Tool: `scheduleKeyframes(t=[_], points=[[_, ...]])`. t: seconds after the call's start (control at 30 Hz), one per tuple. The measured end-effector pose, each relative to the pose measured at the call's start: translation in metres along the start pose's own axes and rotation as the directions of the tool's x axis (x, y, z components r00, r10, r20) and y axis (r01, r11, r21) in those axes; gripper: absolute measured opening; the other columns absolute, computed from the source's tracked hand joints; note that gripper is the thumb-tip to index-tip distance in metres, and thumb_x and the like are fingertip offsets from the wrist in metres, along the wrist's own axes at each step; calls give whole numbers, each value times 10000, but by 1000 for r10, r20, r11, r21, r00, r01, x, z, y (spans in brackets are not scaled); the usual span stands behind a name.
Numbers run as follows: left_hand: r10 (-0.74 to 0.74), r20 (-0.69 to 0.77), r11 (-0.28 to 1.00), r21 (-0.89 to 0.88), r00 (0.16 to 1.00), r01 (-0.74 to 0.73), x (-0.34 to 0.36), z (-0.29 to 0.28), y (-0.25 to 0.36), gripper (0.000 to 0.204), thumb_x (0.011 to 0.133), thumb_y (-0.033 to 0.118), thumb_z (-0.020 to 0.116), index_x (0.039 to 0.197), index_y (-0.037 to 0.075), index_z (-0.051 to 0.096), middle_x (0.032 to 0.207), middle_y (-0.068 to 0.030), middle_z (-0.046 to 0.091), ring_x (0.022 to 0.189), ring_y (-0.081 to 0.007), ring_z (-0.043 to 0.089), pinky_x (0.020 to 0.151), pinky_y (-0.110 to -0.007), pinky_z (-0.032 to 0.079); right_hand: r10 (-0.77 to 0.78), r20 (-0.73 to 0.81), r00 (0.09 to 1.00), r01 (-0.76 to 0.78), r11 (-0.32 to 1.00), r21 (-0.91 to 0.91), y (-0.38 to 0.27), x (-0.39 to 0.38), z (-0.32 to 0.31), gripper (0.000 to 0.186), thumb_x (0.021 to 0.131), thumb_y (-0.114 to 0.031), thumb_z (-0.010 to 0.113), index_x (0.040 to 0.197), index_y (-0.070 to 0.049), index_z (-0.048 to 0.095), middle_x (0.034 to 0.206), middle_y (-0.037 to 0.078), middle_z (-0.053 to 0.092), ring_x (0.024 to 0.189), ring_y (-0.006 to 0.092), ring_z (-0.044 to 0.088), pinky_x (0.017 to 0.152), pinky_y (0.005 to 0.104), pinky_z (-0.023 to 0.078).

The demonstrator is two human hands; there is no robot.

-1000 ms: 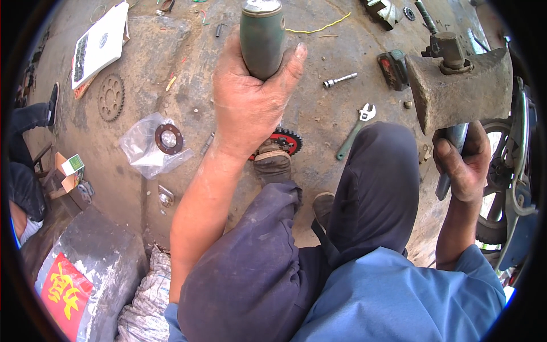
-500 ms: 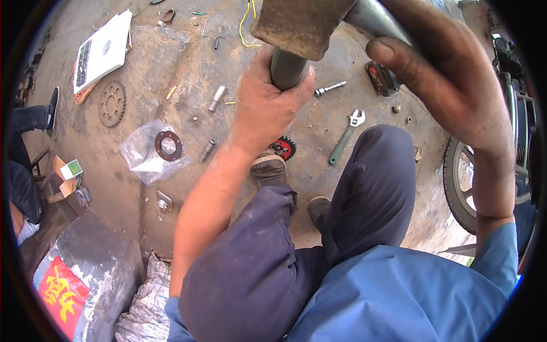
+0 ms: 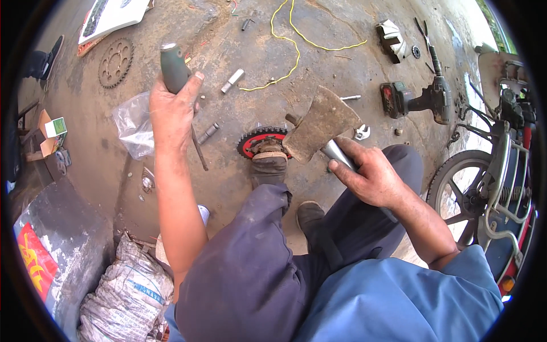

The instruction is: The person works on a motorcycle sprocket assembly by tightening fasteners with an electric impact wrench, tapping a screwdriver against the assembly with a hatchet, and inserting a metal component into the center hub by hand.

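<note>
My left hand (image 3: 171, 119) is closed around the green handle (image 3: 175, 71) of a metal-capped tool, its thin dark shaft hanging below the hand. My right hand (image 3: 364, 176) grips the metal handle of a rusty axe-shaped hammer (image 3: 316, 122), whose head is over the floor beside a red-and-black toothed wheel (image 3: 249, 142). My left boot (image 3: 268, 171) rests on that wheel, partly hiding it. An adjustable wrench (image 3: 362, 131) lies partly behind the hammer and my right arm.
A drill (image 3: 427, 100), yellow wire (image 3: 296, 57), metal sleeves (image 3: 232, 81), a plastic bag (image 3: 130, 128) and loose sprocket (image 3: 114, 62) lie on the floor. A motorbike (image 3: 501, 211) stands right; a block (image 3: 74, 216) and sack (image 3: 119, 290) are lower left; another person's shoe (image 3: 50, 60) is at left.
The hammer rose over the green tool's top, then came down and right, now low near the toothed wheel. My left hand and its tool have moved leftward, apart from the hammer.
</note>
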State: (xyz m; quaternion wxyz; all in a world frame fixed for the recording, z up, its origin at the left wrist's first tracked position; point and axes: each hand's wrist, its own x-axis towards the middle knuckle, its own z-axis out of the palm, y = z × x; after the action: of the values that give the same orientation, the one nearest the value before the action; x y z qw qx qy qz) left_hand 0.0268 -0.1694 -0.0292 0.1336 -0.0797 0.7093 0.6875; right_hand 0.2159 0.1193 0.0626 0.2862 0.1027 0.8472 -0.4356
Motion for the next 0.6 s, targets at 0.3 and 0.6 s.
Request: scheduleKeyframes(t=[0.3,0.6], points=[[-260,146,913,359,954,194,-68,-21,-140,405,887,305,848,1086,-11,691,919,-32,702,865,-122,614,806,-320,520,-183,-60,981,175,978,-116,9,35,26,354,1027,-226,648,1255,39,595,737,157,644,694,261,693,649,386,526],[-231,169,939,297,958,174,-61,-17,-148,457,871,346,865,1108,-8,698,975,-47,721,918,-128,619,857,-334,517,-162,105,981,181,962,-204,26,58,47,287,976,-263,670,1110,-22,588,827,240,688,804,457,680,685,527,533]])
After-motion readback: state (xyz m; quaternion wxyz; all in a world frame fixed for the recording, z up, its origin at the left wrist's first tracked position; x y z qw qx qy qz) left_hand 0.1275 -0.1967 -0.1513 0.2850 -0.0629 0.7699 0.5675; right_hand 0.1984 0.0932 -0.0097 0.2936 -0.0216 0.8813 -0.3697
